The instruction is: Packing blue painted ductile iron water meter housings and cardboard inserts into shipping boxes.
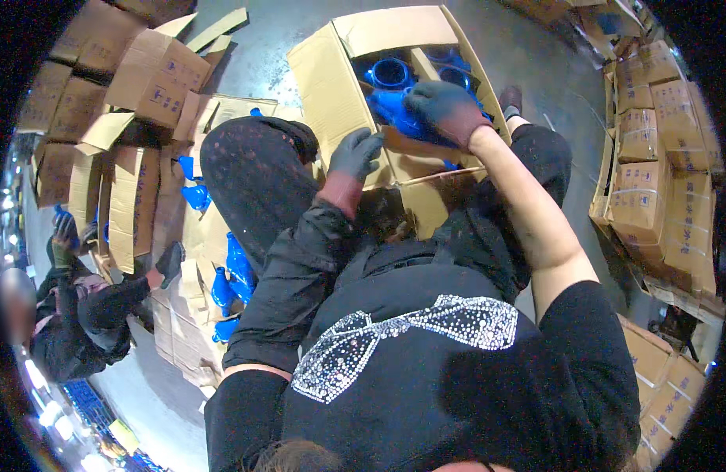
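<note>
An open cardboard box (319, 94) stands between my knees with its flaps spread. Inside lie glossy blue hollow parts, one showing a wide round mouth (389, 73); a cardboard divider (424, 64) separates them. My right hand (445, 108), in a dark glove with a reddish cuff, reaches into the box. Its fingers curl over a blue part (394, 108), and the fingertips are partly hidden. At the box's near left edge is my left hand (356, 156), gloved alike, with bent fingers on the cardboard rim.
Several blue parts (238, 267) lie on flattened cardboard (194, 252) at my left. Stacked cartons (154, 79) rise at the far left, and strapped cartons (642, 193) stand at the right. Another person (88, 315) sits at the left, gloved hands beside an open carton (131, 208).
</note>
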Available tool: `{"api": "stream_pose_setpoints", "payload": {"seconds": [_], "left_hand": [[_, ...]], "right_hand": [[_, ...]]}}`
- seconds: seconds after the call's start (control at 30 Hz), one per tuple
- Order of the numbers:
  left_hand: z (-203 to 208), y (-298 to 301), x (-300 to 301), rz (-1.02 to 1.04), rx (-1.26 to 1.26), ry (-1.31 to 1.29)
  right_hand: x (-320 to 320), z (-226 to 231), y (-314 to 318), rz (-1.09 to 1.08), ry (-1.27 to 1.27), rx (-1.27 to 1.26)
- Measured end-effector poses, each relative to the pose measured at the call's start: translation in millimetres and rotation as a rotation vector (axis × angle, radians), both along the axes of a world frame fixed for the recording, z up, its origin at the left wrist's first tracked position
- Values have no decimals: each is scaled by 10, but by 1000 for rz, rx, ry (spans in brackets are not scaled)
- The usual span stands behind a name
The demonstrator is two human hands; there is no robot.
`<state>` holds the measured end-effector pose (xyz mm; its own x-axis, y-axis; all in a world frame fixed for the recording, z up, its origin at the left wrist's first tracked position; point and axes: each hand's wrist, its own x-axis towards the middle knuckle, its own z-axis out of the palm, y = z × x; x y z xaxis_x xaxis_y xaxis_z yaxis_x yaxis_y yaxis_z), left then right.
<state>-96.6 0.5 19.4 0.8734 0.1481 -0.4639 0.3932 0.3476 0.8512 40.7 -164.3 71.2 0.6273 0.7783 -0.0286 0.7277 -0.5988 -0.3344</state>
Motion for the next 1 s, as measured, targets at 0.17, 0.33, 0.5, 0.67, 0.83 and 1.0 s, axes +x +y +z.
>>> {"api": "stream_pose_setpoints", "payload": {"seconds": [0.17, 0.33, 0.5, 0.67, 0.83, 1.0], "left_hand": [[273, -195, -139, 112, -45, -244], [590, -59, -345, -60, -728, -179], [677, 132, -397, 136, -1109, -38], [681, 413, -289, 235, -1038, -87], [738, 847, -481, 369, -1154, -250], [696, 993, -659, 436, -1494, -210]], "right_hand": [[-509, 289, -61, -368, 990, 682], [-771, 505, 110, -218, 1131, 748], [-388, 281, 280, -182, 667, 621], [292, -774, 41, -271, 426, 325], [86, -1016, 423, -230, 302, -26], [148, -1187, 447, -293, 330, -86]]}}
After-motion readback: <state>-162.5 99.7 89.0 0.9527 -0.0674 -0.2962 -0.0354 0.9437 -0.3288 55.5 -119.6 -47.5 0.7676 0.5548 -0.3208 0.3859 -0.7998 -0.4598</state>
